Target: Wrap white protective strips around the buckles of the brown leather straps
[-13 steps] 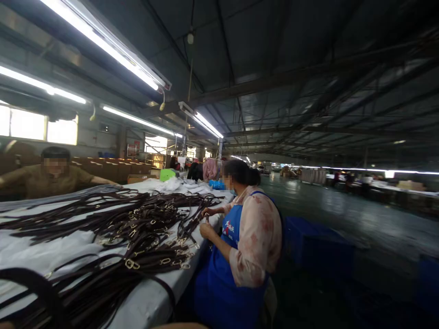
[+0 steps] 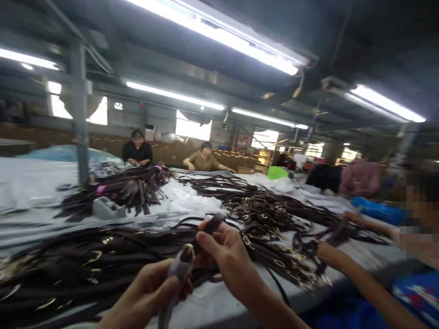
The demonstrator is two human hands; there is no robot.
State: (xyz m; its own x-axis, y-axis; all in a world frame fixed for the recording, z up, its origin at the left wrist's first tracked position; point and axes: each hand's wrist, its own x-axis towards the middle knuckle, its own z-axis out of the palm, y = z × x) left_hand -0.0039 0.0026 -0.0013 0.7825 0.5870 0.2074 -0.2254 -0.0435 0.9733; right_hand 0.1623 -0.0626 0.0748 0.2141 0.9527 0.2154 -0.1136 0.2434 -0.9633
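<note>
1. The left hand (image 2: 147, 292) is low in the view, its grip closed round a grey, flat strap end (image 2: 174, 278) that runs down out of the bottom edge.
2. At the top of that grey piece sits a small brass-coloured metal ring (image 2: 188, 250), pinched at the fingertips.
3. The right hand (image 2: 224, 256) is just beside the left, touching it near the ring; its grip is clamped on a dark brown flat leather strap (image 2: 211, 226), whose free end sticks up and to the right above the fingers.
4. Both hands hold their pieces just above the near edge of the long white-covered surface (image 2: 209, 301) — the strap is in the air, not lying down.
5. Under and to the left of the hands lies a thick heap of dark brown straps with brass fittings (image 2: 68, 265), spread along the near side of the surface.
6. A second spread of brown straps with gold buckles (image 2: 260, 205) runs across the middle and right of the surface.
7. Farther back on the left lies another bundle of dark straps (image 2: 133, 187), with a small grey box (image 2: 108, 208) just in front of it and a grey upright post (image 2: 80, 114) beside it.
8. At the right a co-worker in a blue apron (image 2: 414, 297) reaches a forearm (image 2: 346, 265) over the surface — the hand is blurred, among the straps.
9. Across the surface two people sit side by side: one in a black top (image 2: 137, 151), one in an olive shirt (image 2: 204, 161).
10. Long fluorescent tube lights (image 2: 219, 36) hang overhead.
</note>
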